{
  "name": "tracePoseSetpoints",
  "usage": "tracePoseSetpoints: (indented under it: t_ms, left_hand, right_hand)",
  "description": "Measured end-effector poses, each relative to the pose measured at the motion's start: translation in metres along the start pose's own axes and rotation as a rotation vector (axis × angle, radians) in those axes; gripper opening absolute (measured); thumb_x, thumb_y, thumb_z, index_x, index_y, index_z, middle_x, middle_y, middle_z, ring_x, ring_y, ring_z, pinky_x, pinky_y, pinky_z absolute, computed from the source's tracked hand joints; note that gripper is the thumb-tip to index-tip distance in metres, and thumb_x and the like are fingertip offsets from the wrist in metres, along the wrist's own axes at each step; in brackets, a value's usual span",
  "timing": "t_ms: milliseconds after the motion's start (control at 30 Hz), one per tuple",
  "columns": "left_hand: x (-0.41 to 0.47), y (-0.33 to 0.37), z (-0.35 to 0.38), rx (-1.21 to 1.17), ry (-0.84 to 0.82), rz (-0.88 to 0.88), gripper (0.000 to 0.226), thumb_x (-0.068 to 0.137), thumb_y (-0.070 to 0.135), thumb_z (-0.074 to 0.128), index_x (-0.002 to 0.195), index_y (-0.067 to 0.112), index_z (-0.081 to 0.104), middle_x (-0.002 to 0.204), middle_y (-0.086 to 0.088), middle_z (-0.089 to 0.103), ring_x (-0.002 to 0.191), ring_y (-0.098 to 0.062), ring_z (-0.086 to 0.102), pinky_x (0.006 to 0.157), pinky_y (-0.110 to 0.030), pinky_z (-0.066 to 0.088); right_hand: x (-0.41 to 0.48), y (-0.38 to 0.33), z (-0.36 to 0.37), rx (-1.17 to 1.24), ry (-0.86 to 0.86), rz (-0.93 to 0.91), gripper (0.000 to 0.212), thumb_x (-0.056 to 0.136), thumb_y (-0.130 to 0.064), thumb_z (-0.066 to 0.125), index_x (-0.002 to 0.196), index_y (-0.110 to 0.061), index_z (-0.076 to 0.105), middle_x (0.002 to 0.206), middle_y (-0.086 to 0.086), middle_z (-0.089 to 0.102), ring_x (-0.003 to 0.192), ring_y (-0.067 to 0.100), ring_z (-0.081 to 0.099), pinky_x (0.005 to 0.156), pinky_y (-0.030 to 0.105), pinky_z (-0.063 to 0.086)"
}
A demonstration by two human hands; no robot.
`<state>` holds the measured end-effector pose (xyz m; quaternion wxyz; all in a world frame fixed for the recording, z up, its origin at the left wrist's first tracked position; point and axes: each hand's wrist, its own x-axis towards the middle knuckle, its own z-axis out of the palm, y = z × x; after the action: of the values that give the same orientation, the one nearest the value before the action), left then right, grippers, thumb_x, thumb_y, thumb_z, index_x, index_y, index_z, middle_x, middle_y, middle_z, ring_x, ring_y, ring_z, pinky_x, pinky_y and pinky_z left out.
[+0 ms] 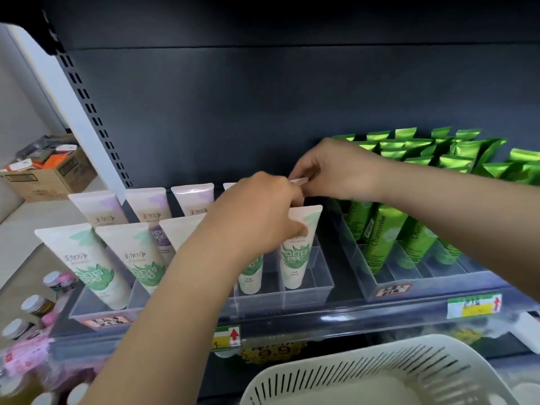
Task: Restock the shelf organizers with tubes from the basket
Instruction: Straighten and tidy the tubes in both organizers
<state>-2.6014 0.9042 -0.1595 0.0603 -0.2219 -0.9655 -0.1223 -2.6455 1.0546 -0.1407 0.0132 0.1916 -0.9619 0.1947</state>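
Note:
A clear plastic organizer (306,296) on the shelf holds cream tubes upright: green-leaf ones (298,249) in front, purple-tinted ones (149,206) behind. Both hands meet over its back right slot on the crimped end of one tube (299,180). My right hand (333,168) pinches that end from the right. My left hand (260,209) has its fingers curled on it from the left and covers the tube's body. The white slotted basket (380,372) stands at the bottom right; no tubes show in its visible part.
A second clear organizer (423,282) to the right holds green Chamomile tubes (382,238), with green foil packs (438,153) behind. Small capped bottles (35,305) crowd the lower left. A cardboard box (49,171) sits on the far left ledge. Price tags line the shelf edge (473,305).

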Motion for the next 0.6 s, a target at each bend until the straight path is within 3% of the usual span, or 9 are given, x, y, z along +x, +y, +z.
tracePoseSetpoints:
  t_ms: [133, 267, 600]
  left_hand:
    - [0.0030, -0.0022, 0.0032, 0.022, 0.009, 0.039, 0.022, 0.074, 0.041, 0.071, 0.093, 0.029, 0.068, 0.066, 0.010, 0.045, 0.072, -0.019, 0.048, 0.057, -0.028, 0.032]
    - [0.0060, -0.0023, 0.0033, 0.044, 0.002, 0.055, 0.019, 0.076, 0.040, 0.071, 0.090, 0.029, 0.068, 0.063, 0.010, 0.040, 0.072, -0.021, 0.047, 0.048, -0.025, 0.025]
    - [0.0095, -0.0043, 0.0062, 0.044, 0.030, 0.055, 0.023, 0.077, 0.041, 0.071, 0.098, 0.032, 0.068, 0.064, 0.010, 0.039, 0.075, -0.022, 0.049, 0.052, -0.029, 0.027]
  right_hand:
    - [0.0025, 0.0026, 0.0031, -0.028, 0.027, -0.007, 0.009, 0.081, -0.018, 0.069, 0.087, -0.022, 0.075, 0.077, -0.007, 0.069, 0.075, 0.007, 0.063, 0.062, 0.019, 0.045]
    - [0.0022, 0.0047, 0.0062, 0.018, 0.065, 0.000, 0.007, 0.081, -0.017, 0.070, 0.083, -0.020, 0.075, 0.069, -0.007, 0.066, 0.069, 0.008, 0.062, 0.061, 0.019, 0.046]
    - [0.0020, 0.0043, 0.0108, 0.061, 0.127, 0.022, 0.006, 0.080, -0.019, 0.069, 0.078, -0.023, 0.074, 0.068, -0.007, 0.066, 0.072, 0.011, 0.065, 0.060, 0.018, 0.046]
